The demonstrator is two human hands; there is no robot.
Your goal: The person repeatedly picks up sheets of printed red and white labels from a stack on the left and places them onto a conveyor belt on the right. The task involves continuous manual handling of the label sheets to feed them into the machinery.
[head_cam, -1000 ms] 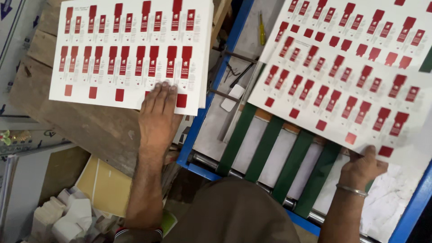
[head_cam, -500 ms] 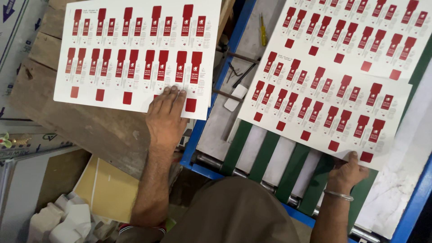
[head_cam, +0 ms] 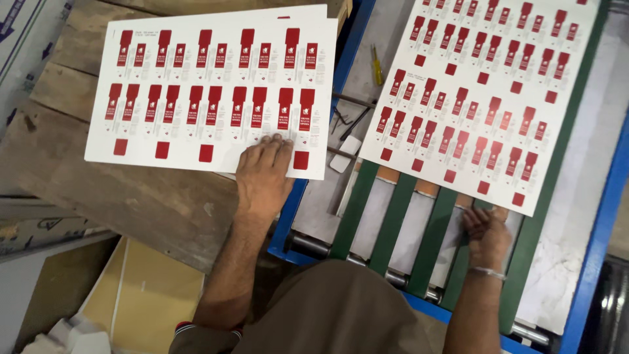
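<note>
Your right hand [head_cam: 486,231] has drawn back from the near edge of the printed sheet on the green belts [head_cam: 488,98]; that sheet now lies farther toward the upper right of the frame. Your left hand [head_cam: 263,174] has slid the left-hand sheet [head_cam: 209,92] slightly rightward across the wooden table [head_cam: 131,196].

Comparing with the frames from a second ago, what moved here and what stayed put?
The printed sheet on the belts has slid up and away along the green belts. The right hand followed at its near edge. The left hand stayed flat on the sheet stack on the wooden table.
</note>
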